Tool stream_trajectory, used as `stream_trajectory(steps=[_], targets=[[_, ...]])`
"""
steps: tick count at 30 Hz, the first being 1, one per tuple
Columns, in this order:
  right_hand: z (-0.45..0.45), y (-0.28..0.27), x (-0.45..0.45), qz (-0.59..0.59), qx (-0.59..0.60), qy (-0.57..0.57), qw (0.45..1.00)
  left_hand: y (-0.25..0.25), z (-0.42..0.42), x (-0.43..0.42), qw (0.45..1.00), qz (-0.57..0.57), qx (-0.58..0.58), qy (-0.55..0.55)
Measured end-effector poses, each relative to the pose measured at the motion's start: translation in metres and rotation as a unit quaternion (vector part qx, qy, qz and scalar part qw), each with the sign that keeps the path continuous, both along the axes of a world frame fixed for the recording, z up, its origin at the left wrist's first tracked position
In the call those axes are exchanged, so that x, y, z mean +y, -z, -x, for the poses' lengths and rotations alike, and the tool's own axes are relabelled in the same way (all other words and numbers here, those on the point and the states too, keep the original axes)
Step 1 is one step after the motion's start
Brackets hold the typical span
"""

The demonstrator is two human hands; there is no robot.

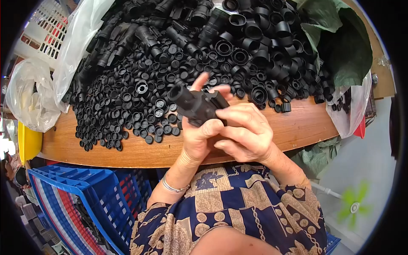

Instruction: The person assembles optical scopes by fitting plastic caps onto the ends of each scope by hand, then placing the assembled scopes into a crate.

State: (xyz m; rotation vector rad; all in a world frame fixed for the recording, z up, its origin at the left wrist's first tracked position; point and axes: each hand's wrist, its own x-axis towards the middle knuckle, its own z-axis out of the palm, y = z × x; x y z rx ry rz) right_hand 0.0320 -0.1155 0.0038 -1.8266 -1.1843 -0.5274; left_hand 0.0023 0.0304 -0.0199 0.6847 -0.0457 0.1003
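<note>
My left hand (199, 135) is wrapped round a black scope-like part (199, 105), thumb across its near side and fingers behind it. The part is held tilted above the front of the wooden table (161, 152), its round end toward the upper left. From the right, my right hand (247, 131) touches the part's near right side with pinched fingertips; whether a small piece is between them is hidden. Behind both hands lie many small black round caps (158, 112) heaped on the table.
Black scope-like bodies (146, 36) and black rings (253, 29) are piled at the back. A green bag (352, 46) stands at the back right, a clear bag (32, 91) at the left. Blue crates (100, 182) stand below the table's left front edge; a green fan (355, 207) is at lower right.
</note>
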Motion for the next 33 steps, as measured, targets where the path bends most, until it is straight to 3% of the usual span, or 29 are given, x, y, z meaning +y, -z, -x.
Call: stream_trajectory(steps=[3, 4, 5, 7, 8, 11, 19, 25, 28, 33], targets=[[-0.01, -0.004, -0.02, -0.051, 0.015, 0.059, 0.997, 0.004, 0.005, 0.006, 0.998, 0.0, 0.028, 0.062], [0.001, -0.016, -0.02, -0.135, 0.227, 0.072, 0.962, 0.006, 0.005, 0.006, 0.994, -0.003, 0.036, 0.102], [-0.005, -0.017, -0.024, -0.16, 0.294, 0.031, 0.942, 0.007, 0.004, 0.006, 0.989, -0.006, 0.043, 0.143], [-0.008, -0.029, -0.022, -0.256, 0.487, -0.077, 0.831, 0.011, 0.002, 0.007, 0.97, 0.001, 0.031, 0.239], [-0.012, -0.028, -0.024, -0.237, 0.52, -0.103, 0.814, 0.008, 0.003, 0.004, 0.963, -0.015, 0.039, 0.265], [-0.015, -0.018, -0.029, -0.204, 0.554, -0.164, 0.79, 0.003, 0.001, 0.007, 0.938, -0.081, 0.063, 0.332], [-0.011, -0.014, -0.027, -0.25, 0.576, -0.179, 0.758, 0.003, 0.004, 0.008, 0.915, -0.065, 0.111, 0.381], [-0.009, -0.007, -0.034, -0.215, 0.602, -0.205, 0.741, -0.001, 0.003, 0.011, 0.879, -0.021, 0.123, 0.46], [-0.008, -0.005, -0.031, -0.235, 0.58, -0.21, 0.751, -0.007, 0.01, 0.005, 0.902, -0.029, 0.168, 0.396], [-0.001, 0.002, -0.03, -0.275, 0.559, -0.158, 0.766, 0.002, 0.006, 0.003, 0.921, -0.151, 0.127, 0.336]])
